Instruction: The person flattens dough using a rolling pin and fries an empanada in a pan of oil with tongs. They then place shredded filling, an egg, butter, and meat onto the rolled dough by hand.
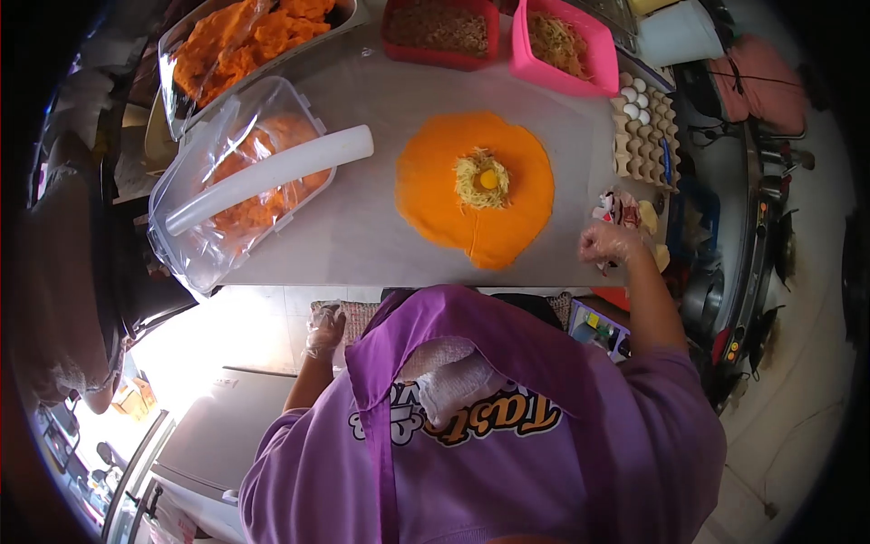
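A flat orange dough round [430, 213] lies on the table, with a nest of pale shreds [471, 192] and a raw egg yolk [489, 179] at its middle. My right hand [609, 245], in a clear glove, is at the table's right front, its fingers curled beside a small printed packet [616, 207]; what they hold, if anything, is hidden. Off the table's front edge, my left hand [324, 331], also gloved, hangs with fingers apart and nothing in it. A white rolling pin [272, 178] rests across a plastic-covered container [195, 204] of orange dough.
Along the far side stand a tray of orange dough [240, 45], a red tub [439, 32] and a pink tub [562, 50] of shreds. An egg carton [639, 150] with several eggs is at right. Another person's arm [72, 272] shows at far left.
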`<control>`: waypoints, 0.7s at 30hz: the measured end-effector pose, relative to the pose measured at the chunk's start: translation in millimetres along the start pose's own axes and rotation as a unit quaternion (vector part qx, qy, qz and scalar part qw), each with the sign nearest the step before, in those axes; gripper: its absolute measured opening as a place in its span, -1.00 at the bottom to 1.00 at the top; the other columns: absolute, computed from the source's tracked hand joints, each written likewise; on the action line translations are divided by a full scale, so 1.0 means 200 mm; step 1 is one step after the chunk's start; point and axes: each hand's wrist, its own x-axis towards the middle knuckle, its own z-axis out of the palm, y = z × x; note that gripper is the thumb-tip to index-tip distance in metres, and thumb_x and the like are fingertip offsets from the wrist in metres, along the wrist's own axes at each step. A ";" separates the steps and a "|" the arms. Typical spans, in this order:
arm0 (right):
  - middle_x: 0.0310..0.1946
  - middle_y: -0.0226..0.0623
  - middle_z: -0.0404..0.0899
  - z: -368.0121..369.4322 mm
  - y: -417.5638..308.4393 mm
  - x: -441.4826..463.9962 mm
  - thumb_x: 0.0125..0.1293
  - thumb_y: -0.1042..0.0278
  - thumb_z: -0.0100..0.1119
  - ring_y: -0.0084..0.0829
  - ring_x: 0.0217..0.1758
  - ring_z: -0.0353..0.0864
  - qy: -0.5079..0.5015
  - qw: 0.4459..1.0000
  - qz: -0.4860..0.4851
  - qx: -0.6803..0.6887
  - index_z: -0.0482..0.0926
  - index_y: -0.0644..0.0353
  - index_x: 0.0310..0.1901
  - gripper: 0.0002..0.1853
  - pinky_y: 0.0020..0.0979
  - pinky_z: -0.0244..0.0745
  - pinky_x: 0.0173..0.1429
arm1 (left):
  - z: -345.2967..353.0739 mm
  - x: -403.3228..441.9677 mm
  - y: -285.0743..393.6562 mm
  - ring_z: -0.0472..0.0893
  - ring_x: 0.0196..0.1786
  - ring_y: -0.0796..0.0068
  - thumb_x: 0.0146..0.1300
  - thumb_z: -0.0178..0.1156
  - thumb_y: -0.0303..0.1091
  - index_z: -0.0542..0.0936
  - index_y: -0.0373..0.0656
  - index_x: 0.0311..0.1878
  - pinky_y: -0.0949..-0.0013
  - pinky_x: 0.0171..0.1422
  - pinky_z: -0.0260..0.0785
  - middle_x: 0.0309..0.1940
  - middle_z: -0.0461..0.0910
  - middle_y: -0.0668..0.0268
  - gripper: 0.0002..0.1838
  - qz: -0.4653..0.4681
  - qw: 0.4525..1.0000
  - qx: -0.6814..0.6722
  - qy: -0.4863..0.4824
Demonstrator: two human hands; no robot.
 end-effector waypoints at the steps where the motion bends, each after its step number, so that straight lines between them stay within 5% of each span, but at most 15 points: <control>1: -0.47 -0.36 0.62 0.12 0.20 0.02 -0.01 0.43 0.24 -0.47 -0.35 0.58 0.034 0.994 -0.020 -0.104 0.62 0.22 -0.38 -0.87 -0.44 0.47 -0.17 | 0.15 0.02 -0.17 0.48 0.14 0.06 0.21 0.11 -0.15 0.49 -0.23 0.11 0.13 0.25 0.28 0.03 0.53 0.00 -0.54 -0.040 0.962 -0.267 -0.046; 2: -0.41 -0.29 0.66 0.25 0.38 0.05 -0.04 0.43 0.23 -0.39 -0.31 0.63 0.067 0.975 -0.039 -0.207 0.64 0.21 -0.34 -0.83 -0.41 0.49 -0.15 | 0.21 0.04 -0.25 0.48 0.16 0.08 0.23 0.10 -0.14 0.48 -0.24 0.12 0.16 0.27 0.27 0.05 0.52 0.00 -0.53 -0.079 0.850 -0.513 -0.092; 3: -0.41 -0.29 0.66 0.33 0.42 0.00 -0.04 0.43 0.23 -0.39 -0.31 0.63 0.071 0.976 -0.039 -0.202 0.64 0.21 -0.34 -0.83 -0.41 0.49 -0.15 | 0.03 0.04 -0.02 0.46 0.19 0.11 0.26 0.06 -0.13 0.47 -0.27 0.12 0.19 0.28 0.26 0.08 0.51 0.01 -0.53 -0.049 0.972 -0.181 -0.142; 5: -0.31 -0.23 0.66 0.42 0.45 -0.07 0.15 0.30 0.07 -0.35 -0.20 0.64 -0.024 0.932 0.013 -0.362 0.64 0.18 -0.24 -0.78 -0.35 0.49 -0.08 | -0.16 0.08 0.15 0.46 0.19 0.10 0.27 0.05 -0.15 0.47 -0.27 0.12 0.19 0.28 0.26 0.08 0.50 0.01 -0.54 -0.042 0.971 -0.158 -0.176; 7: -0.25 -0.16 0.65 0.29 0.27 -0.07 0.13 0.29 0.10 -0.28 -0.15 0.64 -0.004 0.952 -0.102 -0.289 0.63 0.15 -0.15 -0.73 -0.32 0.50 -0.04 | -0.13 0.14 0.13 0.46 0.19 0.09 0.27 0.04 -0.16 0.47 -0.27 0.13 0.19 0.28 0.26 0.09 0.50 0.01 -0.55 -0.040 0.967 -0.138 -0.211; 9: -0.29 -0.12 0.66 0.16 0.03 0.03 0.06 0.35 0.21 -0.27 -0.20 0.66 0.152 0.976 -0.151 -0.038 0.62 0.19 -0.12 -0.69 -0.36 0.52 -0.12 | 0.09 0.25 -0.08 0.46 0.19 0.08 0.28 0.03 -0.19 0.45 -0.27 0.14 0.19 0.29 0.25 0.07 0.51 0.00 -0.56 -0.015 0.959 -0.233 -0.159; 10: -0.28 -0.09 0.66 0.07 -0.25 -0.04 0.11 0.34 0.22 -0.28 -0.20 0.67 0.194 0.975 -0.095 0.058 0.60 0.22 -0.09 -0.69 -0.36 0.52 -0.12 | 0.02 0.25 0.01 0.46 0.19 0.08 0.28 0.03 -0.19 0.45 -0.27 0.14 0.19 0.29 0.25 0.07 0.51 0.00 -0.56 -0.014 0.960 -0.231 -0.157; 12: -0.20 -0.05 0.61 0.05 -0.44 0.23 0.18 0.31 0.13 -0.07 -0.07 0.56 0.431 0.862 -0.267 0.011 0.59 0.21 -0.09 -0.72 -0.24 0.44 0.03 | -0.23 0.24 0.35 0.48 0.18 0.11 0.28 0.03 -0.20 0.44 -0.29 0.14 0.20 0.28 0.26 0.06 0.52 0.01 -0.55 -0.025 0.981 -0.051 -0.185; 16: -0.04 -0.10 0.56 -0.05 -0.88 0.51 0.22 0.41 0.12 -0.14 0.04 0.52 0.402 0.828 -0.316 0.231 0.58 0.20 -0.03 -0.72 -0.22 0.38 0.14 | -0.21 0.22 0.31 0.49 0.16 0.15 0.29 0.03 -0.19 0.44 -0.30 0.14 0.22 0.25 0.28 0.06 0.53 0.02 -0.55 0.014 0.979 -0.121 -0.161; 18: 0.03 -0.11 0.51 -0.10 -0.99 0.58 0.25 0.53 0.10 -0.25 0.03 0.55 0.305 0.819 -0.268 0.405 0.53 0.31 0.01 -0.72 -0.42 0.44 0.07 | -0.11 0.21 0.18 0.50 0.14 0.18 0.30 0.03 -0.17 0.44 -0.29 0.13 0.24 0.20 0.31 0.04 0.54 0.03 -0.55 -0.046 0.951 -0.270 -0.147; 19: 0.03 -0.11 0.51 -0.12 -1.00 0.65 0.25 0.53 0.10 -0.25 0.03 0.55 0.303 0.819 -0.271 0.405 0.53 0.31 0.01 -0.72 -0.42 0.44 0.07 | -0.05 0.21 0.07 0.52 0.11 0.18 0.31 0.03 -0.16 0.45 -0.26 0.11 0.22 0.17 0.34 0.03 0.54 0.03 -0.58 -0.053 0.947 -0.283 -0.144; 21: -0.07 -0.06 0.56 -0.12 -1.01 0.77 0.21 0.56 0.12 -0.27 -0.05 0.60 0.395 0.849 -0.288 0.198 0.56 0.35 -0.05 -0.75 -0.44 0.48 -0.02 | -0.08 0.11 0.05 0.52 0.09 0.19 0.31 0.03 -0.16 0.46 -0.26 0.10 0.23 0.15 0.35 0.03 0.54 0.04 -0.58 -0.053 0.945 -0.298 -0.120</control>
